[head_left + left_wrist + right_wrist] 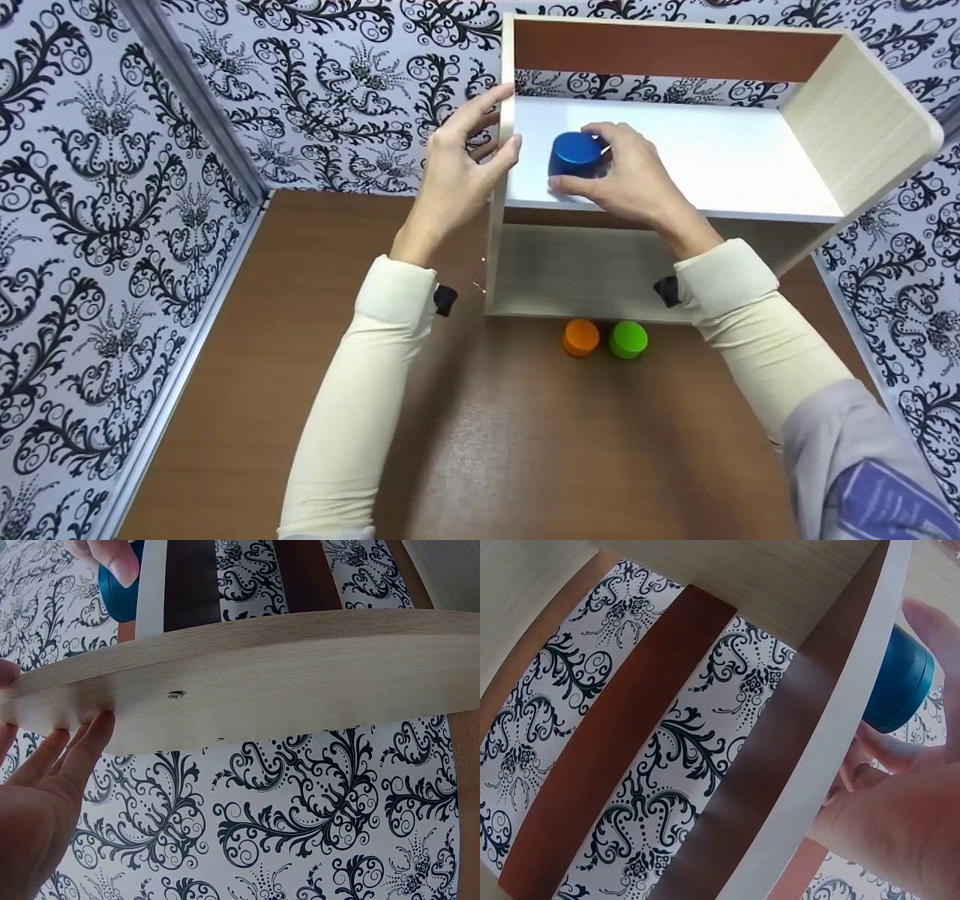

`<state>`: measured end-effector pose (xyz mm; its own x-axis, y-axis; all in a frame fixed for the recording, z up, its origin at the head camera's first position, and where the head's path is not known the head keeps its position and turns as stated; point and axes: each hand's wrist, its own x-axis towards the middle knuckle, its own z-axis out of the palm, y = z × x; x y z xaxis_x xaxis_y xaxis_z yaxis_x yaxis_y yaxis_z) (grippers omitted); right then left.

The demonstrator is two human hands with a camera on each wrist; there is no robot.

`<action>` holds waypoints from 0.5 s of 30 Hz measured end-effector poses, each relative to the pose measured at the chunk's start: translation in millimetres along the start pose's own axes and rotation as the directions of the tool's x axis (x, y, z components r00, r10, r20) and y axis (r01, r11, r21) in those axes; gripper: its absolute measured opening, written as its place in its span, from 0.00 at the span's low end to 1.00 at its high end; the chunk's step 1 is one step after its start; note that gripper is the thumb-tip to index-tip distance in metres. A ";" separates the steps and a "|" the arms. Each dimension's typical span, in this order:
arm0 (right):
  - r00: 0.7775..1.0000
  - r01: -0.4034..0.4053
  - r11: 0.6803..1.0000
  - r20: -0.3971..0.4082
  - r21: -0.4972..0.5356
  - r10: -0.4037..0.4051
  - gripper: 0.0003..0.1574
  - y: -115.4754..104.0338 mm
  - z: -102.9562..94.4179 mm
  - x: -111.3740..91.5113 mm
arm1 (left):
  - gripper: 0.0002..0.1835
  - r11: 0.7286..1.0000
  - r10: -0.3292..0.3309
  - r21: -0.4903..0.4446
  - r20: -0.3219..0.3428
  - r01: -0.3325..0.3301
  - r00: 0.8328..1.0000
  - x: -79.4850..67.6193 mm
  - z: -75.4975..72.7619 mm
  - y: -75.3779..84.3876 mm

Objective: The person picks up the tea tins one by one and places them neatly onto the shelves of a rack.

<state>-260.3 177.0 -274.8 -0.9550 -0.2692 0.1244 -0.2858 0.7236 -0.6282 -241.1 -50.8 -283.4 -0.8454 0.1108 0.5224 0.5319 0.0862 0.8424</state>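
My right hand (pixel 630 172) grips a blue cylindrical container (pixel 576 152), thumb on one side and fingers on the other. The container stands upright at the left end of the white upper board of a wooden shelf unit (pixel 501 247). In the right wrist view a seam runs round the container (pixel 904 682) near one end. My left hand (pixel 465 157) touches the unit's left side panel (pixel 262 682). Its fairly straight fingers (pixel 94 742) rest on the panel's outer face, with the thumb by the front edge.
An orange cylinder (pixel 580 337) and a green cylinder (pixel 628 340) stand side by side on the brown table (pixel 525 450), before the unit's lower board (pixel 585 270). A reddish-brown slat (pixel 675 51) spans the unit's back. Patterned walls (pixel 337 97) enclose the table.
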 end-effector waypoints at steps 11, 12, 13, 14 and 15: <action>0.999 0.019 1.000 -0.048 -0.005 -0.019 0.55 -0.7 -5.8 -7.5 | 0.28 1.000 -0.002 -0.024 -0.003 0.002 1.000 -0.7 0.4 -0.7; 0.998 0.021 1.000 -0.051 -0.002 -0.021 0.54 -1.1 -6.3 -8.8 | 0.28 1.000 -0.003 -0.021 -0.003 0.003 1.000 -0.6 0.3 -0.6; 0.998 0.024 1.000 -0.057 0.001 -0.024 0.54 -1.3 -6.7 -10.1 | 0.28 1.000 -0.003 -0.019 -0.003 0.003 1.000 -0.4 0.3 -0.5; 0.998 0.029 1.000 -0.064 0.004 -0.029 0.54 -1.3 -7.1 -11.4 | 0.28 1.000 -0.003 -0.015 -0.002 0.003 1.000 -0.4 0.3 -0.6; 0.997 0.033 0.999 -0.070 0.006 -0.032 0.55 -1.4 -7.5 -12.7 | 0.28 1.000 -0.003 -0.012 -0.002 0.003 1.000 -0.3 0.2 -0.6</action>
<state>-248.3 184.2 -269.7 -0.9485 -0.2474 0.1980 -0.3165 0.7103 -0.6287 -241.2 -50.7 -284.1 -0.8473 0.1085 0.5198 0.5284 0.0743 0.8458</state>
